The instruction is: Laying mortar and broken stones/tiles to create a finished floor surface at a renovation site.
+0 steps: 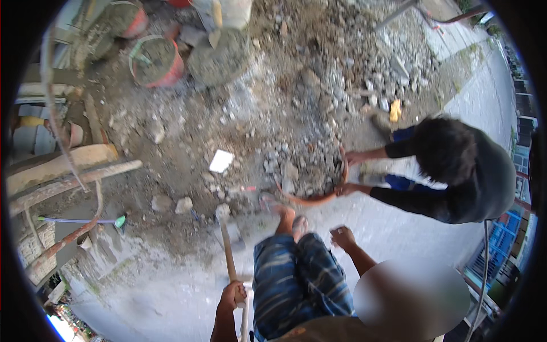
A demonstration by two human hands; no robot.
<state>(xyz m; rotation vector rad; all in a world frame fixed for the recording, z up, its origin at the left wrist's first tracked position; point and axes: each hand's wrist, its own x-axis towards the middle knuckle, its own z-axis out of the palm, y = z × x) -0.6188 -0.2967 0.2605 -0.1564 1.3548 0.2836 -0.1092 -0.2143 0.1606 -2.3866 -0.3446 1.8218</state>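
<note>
My left hand (232, 293) is closed round a pale wooden handle (228, 256) at lower left, which runs up to a grey tool head (231, 238) beside a stone. My right hand (343, 237) is raised right of my legs, fingers curled around something small and whitish that I cannot make out. Just ahead of my sandalled feet, an orange basin (310, 199) holds broken stones (290, 170). A co-worker (467, 165) bends over it from the right, both hands on its rim.
Buckets (171, 60) and mounds of wet grey mix (219, 57) lie at upper left, rubble (393, 62) at upper right. Logs (74, 176) and a purple hose (74, 220) edge the left. A white square piece (221, 161) lies on the dirt. Pavement (137, 296) runs underfoot.
</note>
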